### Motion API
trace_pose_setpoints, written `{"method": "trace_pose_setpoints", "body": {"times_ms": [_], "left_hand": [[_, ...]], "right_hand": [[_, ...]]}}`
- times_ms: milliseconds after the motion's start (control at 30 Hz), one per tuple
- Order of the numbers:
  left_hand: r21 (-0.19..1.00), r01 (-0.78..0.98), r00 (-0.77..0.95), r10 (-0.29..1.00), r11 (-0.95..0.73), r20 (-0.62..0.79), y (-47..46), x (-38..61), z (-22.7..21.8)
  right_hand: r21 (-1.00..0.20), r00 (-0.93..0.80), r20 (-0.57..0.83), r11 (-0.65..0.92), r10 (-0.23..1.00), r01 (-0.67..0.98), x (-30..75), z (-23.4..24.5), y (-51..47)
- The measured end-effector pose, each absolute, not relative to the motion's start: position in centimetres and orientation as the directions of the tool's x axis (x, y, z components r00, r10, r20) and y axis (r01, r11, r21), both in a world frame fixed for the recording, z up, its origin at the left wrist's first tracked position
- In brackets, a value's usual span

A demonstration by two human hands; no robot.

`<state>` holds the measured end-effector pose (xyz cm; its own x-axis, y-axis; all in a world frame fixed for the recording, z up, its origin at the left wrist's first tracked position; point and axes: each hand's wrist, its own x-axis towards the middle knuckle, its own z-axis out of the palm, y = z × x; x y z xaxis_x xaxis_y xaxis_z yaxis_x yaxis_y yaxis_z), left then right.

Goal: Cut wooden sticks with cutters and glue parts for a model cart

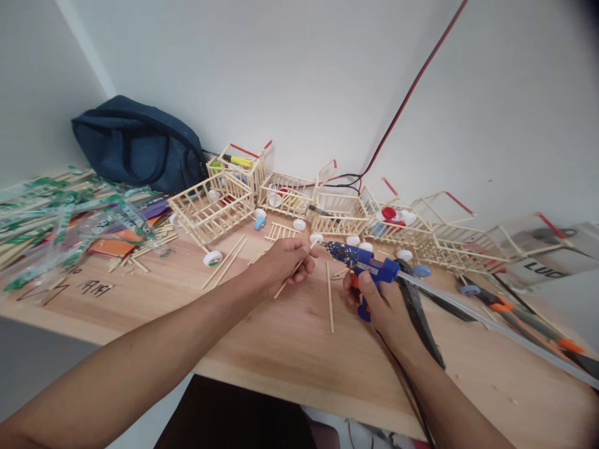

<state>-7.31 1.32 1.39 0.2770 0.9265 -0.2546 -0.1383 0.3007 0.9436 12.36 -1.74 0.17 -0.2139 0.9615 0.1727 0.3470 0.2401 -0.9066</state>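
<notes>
Pinched in my left hand (289,260) is a thin wooden stick (282,289), its upper end close to the nozzle of a hot glue gun. My right hand (381,305) grips the blue glue gun (360,259) by its handle, and a long clear glue stick (449,302) sticks out of its back. Whether the nozzle touches the stick I cannot tell. Between my hands a loose wooden stick (330,296) lies on the wooden table (281,349). Just beyond my left hand lies a small ladder-like stick panel (282,232).
Along the wall stand several small stick-built carts (213,209) with bottle-cap wheels (213,258) and red handles. At left are wrapped chopsticks (60,212) and a dark blue bag (140,143). Orange-handled pliers (524,318) lie at right. The gun's black cord (407,380) runs over the front edge.
</notes>
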Motion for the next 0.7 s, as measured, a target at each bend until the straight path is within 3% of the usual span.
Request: {"method": "trace_pose_setpoints", "body": {"times_ms": [700], "left_hand": [[0.936, -0.171, 0.304, 0.92, 0.307, -0.246, 1.22, -7.33, 1.56]], "right_hand": [[-0.872, -0.219, 0.195, 0.271, 0.956, 0.407, 12.51, -0.21, -1.63]]}}
